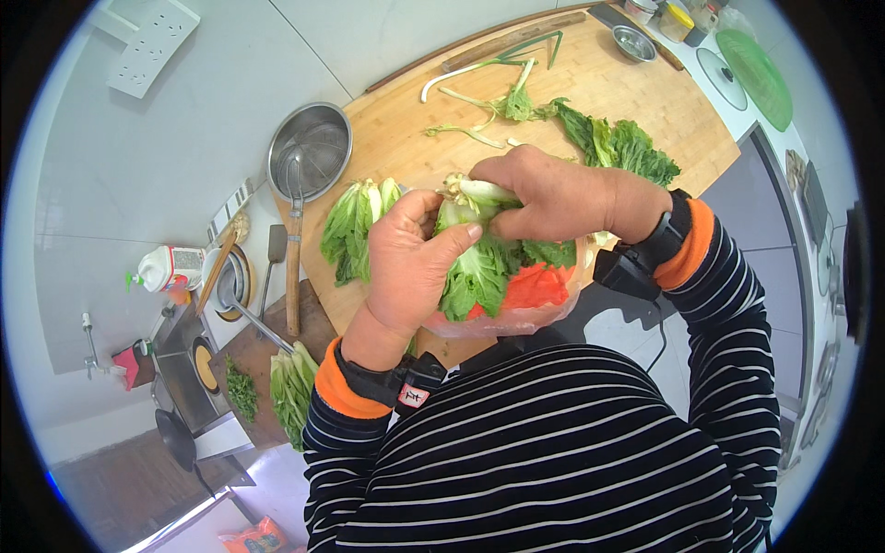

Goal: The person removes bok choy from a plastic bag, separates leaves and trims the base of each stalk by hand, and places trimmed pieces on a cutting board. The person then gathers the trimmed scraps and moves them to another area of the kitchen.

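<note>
A head of leafy green lettuce (471,273) is held between both hands, its pale root end upward and its leaves hanging down. My left hand (413,256) grips it from the left, thumb across the stalks. My right hand (553,193) pinches a whitish outer stalk (487,191) near the root. Beneath lies a red and clear plastic bag (536,289) with some green leaves in it, at the front edge of the wooden board (401,142). Another lettuce bunch (352,228) rests left of my left hand. Loose torn leaves (626,148) lie beyond my right wrist.
Scallion and stem scraps (477,135) lie across the board's far part. A long-handled strainer (309,152) stands at its left edge, and a small metal bowl (634,43) at the far right. More lettuce (294,390) and green herbs (240,390) sit on a darker board by the sink (187,387).
</note>
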`<state>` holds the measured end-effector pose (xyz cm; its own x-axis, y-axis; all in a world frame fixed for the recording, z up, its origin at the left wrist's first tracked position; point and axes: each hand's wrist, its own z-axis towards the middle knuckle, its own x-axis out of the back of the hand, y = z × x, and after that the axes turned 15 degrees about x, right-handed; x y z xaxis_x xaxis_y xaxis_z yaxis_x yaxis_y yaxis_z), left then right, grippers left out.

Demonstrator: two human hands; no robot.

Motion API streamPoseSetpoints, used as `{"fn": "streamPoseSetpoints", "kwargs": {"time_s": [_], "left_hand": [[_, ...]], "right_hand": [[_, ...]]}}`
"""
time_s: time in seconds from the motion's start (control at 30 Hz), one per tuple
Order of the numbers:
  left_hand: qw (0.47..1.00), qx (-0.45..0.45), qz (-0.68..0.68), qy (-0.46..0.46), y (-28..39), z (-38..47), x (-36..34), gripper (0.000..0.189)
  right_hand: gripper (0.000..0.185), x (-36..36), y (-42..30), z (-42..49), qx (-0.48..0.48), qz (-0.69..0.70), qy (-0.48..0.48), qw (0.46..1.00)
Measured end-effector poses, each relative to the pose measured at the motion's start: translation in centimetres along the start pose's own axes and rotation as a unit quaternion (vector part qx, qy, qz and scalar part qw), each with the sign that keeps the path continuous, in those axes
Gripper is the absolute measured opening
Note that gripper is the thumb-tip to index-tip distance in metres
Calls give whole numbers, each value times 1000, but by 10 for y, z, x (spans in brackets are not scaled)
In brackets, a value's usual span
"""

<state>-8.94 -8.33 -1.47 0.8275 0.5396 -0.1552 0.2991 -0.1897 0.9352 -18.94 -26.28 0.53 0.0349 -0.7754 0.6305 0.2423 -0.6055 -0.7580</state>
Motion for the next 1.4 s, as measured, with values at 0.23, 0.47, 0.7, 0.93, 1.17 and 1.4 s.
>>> {"fn": "streamPoseSetpoints", "kwargs": {"time_s": [0.23,0.47,0.7,0.93,1.17,1.4], "left_hand": [[993,28,-111,5,9,2,12,25],[991,38,-127,21,9,5,11,29],[993,28,-108,40,5,8,8,30],[995,54,-63,50,3,9,14,31],[998,37,-42,29,9,6,13,26],[976,154,-71,-138,13,-4,34,32]], "right_hand": [[13,7,9,-9,-45,114,69,990],[36,2,-5,6,-43,56,158,985],[28,-8,-4,17,-43,-22,77,996],[20,-10,8,19,62,-176,55,981],[25,-8,-8,20,-18,-21,54,998],[22,13,-6,1,34,85,-90,992]]}}
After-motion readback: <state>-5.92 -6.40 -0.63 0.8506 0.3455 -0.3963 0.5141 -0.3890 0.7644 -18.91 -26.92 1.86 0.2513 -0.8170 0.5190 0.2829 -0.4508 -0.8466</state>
